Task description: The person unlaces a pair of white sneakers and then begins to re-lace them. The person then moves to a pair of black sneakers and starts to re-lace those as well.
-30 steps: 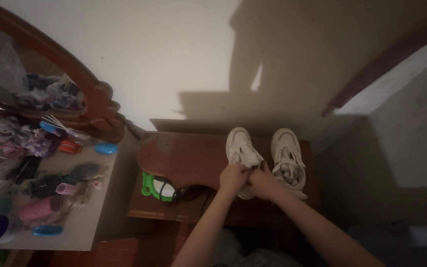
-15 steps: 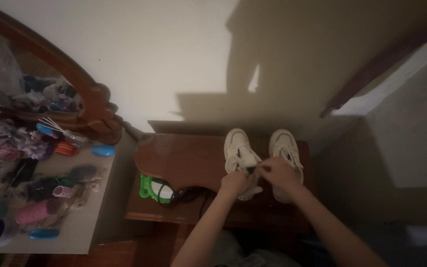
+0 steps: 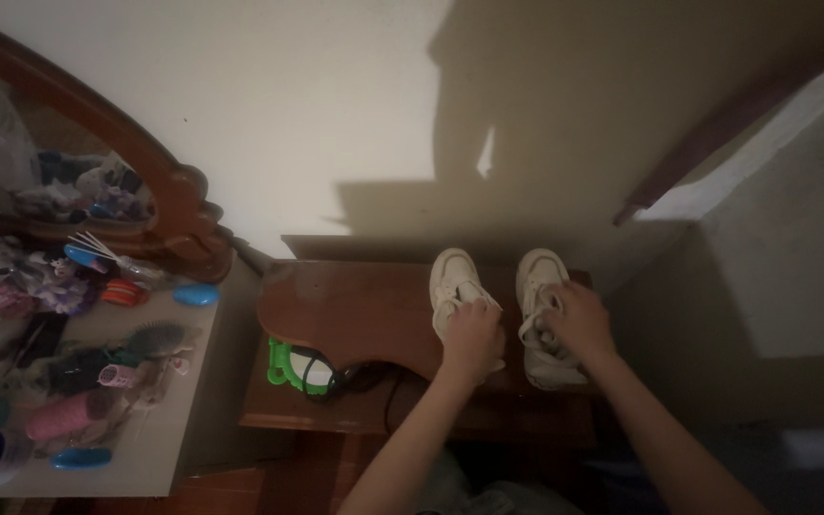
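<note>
Each hand gripped a sneaker: left hand [image 3: 472, 336] on the left white lace-up sneaker [image 3: 458, 291], right hand [image 3: 581, 321] on the right white sneaker [image 3: 541, 315]. They looked light and soft-sided, easiest held around the laced middle.

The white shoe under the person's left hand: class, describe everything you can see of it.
The left white shoe is a chunky off-white trainer with a rounded toe cap pointing towards the wall. It looks like leather or a leather-like material, a little grubby in the dim light. It stands upright on the dark wooden bedside stand, beside its partner, the right shoe, apart from it. The left hand lies over its tongue and opening, hiding the heel.
</note>
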